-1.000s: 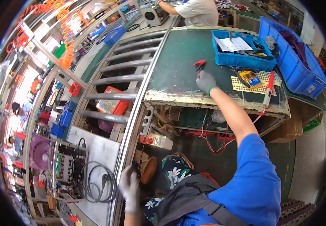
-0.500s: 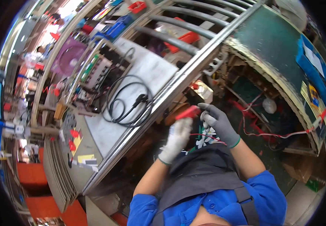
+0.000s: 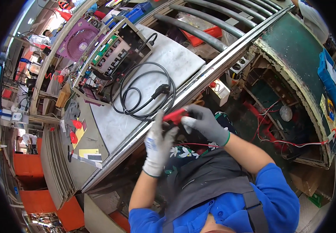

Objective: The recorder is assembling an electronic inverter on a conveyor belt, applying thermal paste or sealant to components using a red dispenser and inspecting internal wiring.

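My left hand [image 3: 155, 145], in a white glove, is at the near edge of the frame. Its finger and thumb curl round the left end of a small red piece [image 3: 175, 115] with a dark underside, whose exact kind I cannot make out. From the other side my right hand [image 3: 208, 125], gloved in grey, pinches the piece's right end. Below the hands a thin red wire [image 3: 197, 145] crosses my lap; where it joins is hidden. Just beyond lies a coiled black power cord [image 3: 170, 83] with a plug, on a pale board [image 3: 111, 124].
An open-framed electrical unit [image 3: 111, 58] with green circuit boards stands at the far left of the board, before a purple fan [image 3: 80, 40]. Metal rollers [image 3: 193, 31] run off at the back. To the right is a worn green bench [image 3: 292, 42] with a blue tray [image 3: 329, 72].
Both hands have moved left with the red piece, closer to the frame edge. The left hand's fingers have spread and turned upward round it. The whole view has shifted slightly.
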The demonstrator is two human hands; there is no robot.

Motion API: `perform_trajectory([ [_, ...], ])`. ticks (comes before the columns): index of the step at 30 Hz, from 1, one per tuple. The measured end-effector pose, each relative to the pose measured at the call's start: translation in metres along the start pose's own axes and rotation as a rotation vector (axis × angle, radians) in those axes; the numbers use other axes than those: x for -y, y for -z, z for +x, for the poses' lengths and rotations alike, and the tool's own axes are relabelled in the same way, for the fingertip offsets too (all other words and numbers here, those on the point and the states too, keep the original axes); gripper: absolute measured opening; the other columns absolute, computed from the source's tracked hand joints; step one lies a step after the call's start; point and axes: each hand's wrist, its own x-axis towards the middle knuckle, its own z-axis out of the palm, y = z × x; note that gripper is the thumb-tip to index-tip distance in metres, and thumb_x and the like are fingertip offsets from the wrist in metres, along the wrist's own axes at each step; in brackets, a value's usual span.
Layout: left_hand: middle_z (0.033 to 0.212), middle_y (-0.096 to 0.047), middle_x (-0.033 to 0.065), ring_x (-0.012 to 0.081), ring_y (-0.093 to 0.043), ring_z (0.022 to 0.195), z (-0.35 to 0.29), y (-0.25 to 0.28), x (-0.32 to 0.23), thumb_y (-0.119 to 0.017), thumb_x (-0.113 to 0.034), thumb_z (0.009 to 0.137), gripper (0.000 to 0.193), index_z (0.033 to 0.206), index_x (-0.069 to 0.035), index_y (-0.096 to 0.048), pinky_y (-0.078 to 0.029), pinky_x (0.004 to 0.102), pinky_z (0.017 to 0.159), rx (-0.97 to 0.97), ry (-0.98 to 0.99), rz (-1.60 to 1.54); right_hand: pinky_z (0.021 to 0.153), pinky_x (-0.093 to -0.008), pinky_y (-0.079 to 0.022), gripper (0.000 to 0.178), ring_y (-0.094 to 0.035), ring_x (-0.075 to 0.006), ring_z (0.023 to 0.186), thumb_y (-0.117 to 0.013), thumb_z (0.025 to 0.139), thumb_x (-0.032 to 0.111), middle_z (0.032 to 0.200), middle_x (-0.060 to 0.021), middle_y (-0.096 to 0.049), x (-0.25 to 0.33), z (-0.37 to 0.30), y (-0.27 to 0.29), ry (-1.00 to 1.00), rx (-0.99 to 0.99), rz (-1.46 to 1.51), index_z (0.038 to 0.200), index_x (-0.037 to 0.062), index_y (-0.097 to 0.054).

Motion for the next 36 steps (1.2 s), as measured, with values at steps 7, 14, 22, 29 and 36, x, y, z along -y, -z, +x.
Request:
perform_trajectory([
  [7,0.093,-0.068,0.0200,0.0378,-0.067,0.081,0.066,0.008,0.054,-0.074,-0.021,0.086,0.045,0.124,-0.002,-0.060,-0.053,0.0453,0.070,-0.169,-0.203,0.424,0.106,-0.0432,-0.041,0.052,-0.058,-0.0341,0.115,-0.062,0.077,0.010,0.122,-0.0141,-0.063,0.018,0.118,0.040,0.696,-0.072,-1.254,0.129,0.0117,-0.061],
  [14,0.087,-0.069,0.0208,0.0378,-0.067,0.073,0.070,-0.010,0.076,-0.076,-0.016,0.086,0.044,0.123,0.003,-0.061,-0.053,0.0436,0.064,-0.119,-0.235,0.513,0.113,-0.0418,-0.030,0.056,-0.053,-0.0280,0.122,-0.051,0.078,0.008,0.127,-0.0068,-0.061,0.000,0.141,0.041,0.607,-0.038,-1.371,0.132,0.0196,-0.061],
  [22,0.092,-0.070,0.0211,0.0364,-0.069,0.079,0.076,-0.014,0.081,-0.076,-0.015,0.086,0.044,0.124,0.001,-0.061,-0.055,0.0415,0.068,-0.180,-0.319,0.481,0.114,-0.0419,-0.029,0.061,-0.050,-0.0282,0.126,-0.050,0.078,0.007,0.133,-0.0072,-0.056,0.007,0.139,0.039,0.480,0.016,-1.446,0.136,0.0239,-0.059],
  [29,0.094,-0.071,0.0202,0.0356,-0.070,0.082,0.078,-0.020,0.082,-0.077,-0.018,0.086,0.042,0.122,0.001,-0.063,-0.055,0.0409,0.071,-0.178,-0.222,0.364,0.114,-0.0415,-0.028,0.064,-0.050,-0.0279,0.126,-0.049,0.077,0.006,0.133,-0.0061,-0.056,0.008,0.139,0.040,0.473,0.071,-1.486,0.137,0.0275,-0.059],
  [36,0.090,-0.067,0.0197,0.0363,-0.065,0.074,0.070,-0.015,0.071,-0.074,-0.021,0.087,0.054,0.131,0.004,-0.054,-0.052,0.0456,0.066,-0.180,-0.360,0.440,0.107,-0.0455,-0.036,0.058,-0.053,-0.0350,0.118,-0.054,0.077,0.008,0.125,-0.0088,-0.060,0.004,0.141,0.045,0.544,0.073,-1.331,0.133,0.0213,-0.062],
])
